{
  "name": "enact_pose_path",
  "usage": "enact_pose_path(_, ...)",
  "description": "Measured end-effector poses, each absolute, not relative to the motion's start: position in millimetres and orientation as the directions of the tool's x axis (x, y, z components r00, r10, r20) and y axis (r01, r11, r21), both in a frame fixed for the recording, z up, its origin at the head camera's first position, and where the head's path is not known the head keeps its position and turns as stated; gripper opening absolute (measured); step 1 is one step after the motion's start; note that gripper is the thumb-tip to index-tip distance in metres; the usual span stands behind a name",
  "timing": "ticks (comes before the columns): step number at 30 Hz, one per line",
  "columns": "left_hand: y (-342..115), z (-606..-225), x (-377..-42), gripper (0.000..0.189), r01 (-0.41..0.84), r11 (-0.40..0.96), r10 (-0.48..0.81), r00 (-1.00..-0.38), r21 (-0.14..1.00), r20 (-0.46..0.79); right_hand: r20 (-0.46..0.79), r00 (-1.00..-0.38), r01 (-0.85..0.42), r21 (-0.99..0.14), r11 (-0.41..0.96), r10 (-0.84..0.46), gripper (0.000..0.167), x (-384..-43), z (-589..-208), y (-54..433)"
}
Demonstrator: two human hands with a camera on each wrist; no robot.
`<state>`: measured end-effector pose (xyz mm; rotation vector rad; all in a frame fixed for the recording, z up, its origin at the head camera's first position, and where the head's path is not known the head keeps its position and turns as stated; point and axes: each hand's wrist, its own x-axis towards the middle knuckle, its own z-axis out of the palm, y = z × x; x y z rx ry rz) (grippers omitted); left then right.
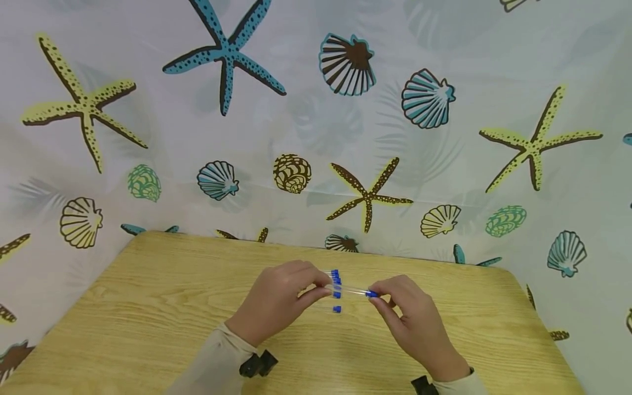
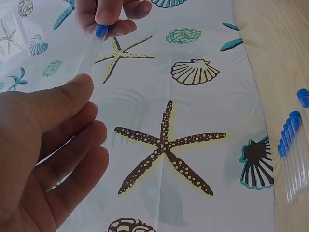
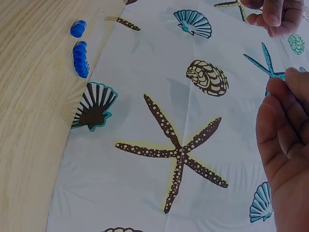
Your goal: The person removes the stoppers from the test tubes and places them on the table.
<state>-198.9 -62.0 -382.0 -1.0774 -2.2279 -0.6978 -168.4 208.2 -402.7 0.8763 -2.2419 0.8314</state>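
A clear test tube (image 1: pixel 351 290) with a blue cap (image 1: pixel 372 294) is held above the table between both hands. My left hand (image 1: pixel 283 296) grips the tube's body between thumb and fingers, hiding its far end. At the other end, my right hand (image 1: pixel 415 318) pinches the cap with thumb and fingertips. In the left wrist view the cap (image 2: pixel 101 31) sits on the tube's end, under the right fingers. Behind my left hand, several more capped tubes (image 2: pixel 289 135) lie side by side on the table, with one tube (image 1: pixel 337 309) set a little apart.
The wooden table (image 1: pixel 178 307) stretches to both sides of the hands. A white cloth (image 1: pixel 306 126) printed with starfish and shells hangs behind the table and around its sides. Small black devices (image 1: pixel 259 363) are strapped on both wrists.
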Motion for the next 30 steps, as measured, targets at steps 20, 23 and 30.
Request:
enact_pose_path(20,-61.8,-381.2,-198.2,0.014,0.812,0.549,0.531,-0.521,0.197,0.668,0.747,-0.544,-0.748,-0.224,0.625,-0.383,0.03,-171.4,-406.0,208.2)
enact_pose_path(23,-61.6,-381.5,-197.9,0.013,0.81,0.55,0.526,-0.526,0.204,0.669,0.748,-0.545,-0.74,-0.216,0.637,-0.379,0.031,-170.9,-405.9,207.3)
enact_pose_path(30,-62.2,-382.9,-198.7,0.012,0.811,0.549,0.546,-0.531,0.202,0.648,0.692,-0.566,-0.763,-0.232,0.604,-0.449,0.023,-172.1,-404.4,212.1)
